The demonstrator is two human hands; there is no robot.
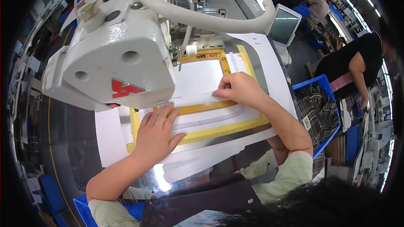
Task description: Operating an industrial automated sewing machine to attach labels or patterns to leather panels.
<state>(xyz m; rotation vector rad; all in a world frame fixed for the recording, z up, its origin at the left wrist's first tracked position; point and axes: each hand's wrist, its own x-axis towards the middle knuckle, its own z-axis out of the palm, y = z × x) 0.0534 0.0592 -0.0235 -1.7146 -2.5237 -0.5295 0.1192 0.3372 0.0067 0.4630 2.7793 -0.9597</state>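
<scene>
Under the white sewing machine head [113,54] lies a flat clamp frame with amber-yellow bars [206,108]. A white sheet [198,77] fills its opening, with a long edge or fold running along the near bar. My right hand [242,88] is closed in a pinch at the sheet's near right edge, its wrist over the frame's corner. My left hand [156,132] lies flat with fingers apart. Its fingertips rest by the near bar's left end, partly beneath the machine head. Yellow tape [223,131] borders the white backing around the frame.
A thick white hose [219,24] arches over the work. At the far right stands a tablet-like screen [284,25]. To my right, a blue crate [325,80] holds plaid fabric pieces [317,109]. Another person [353,67] works beyond it. Shiny metal tabletop [202,174] lies before me.
</scene>
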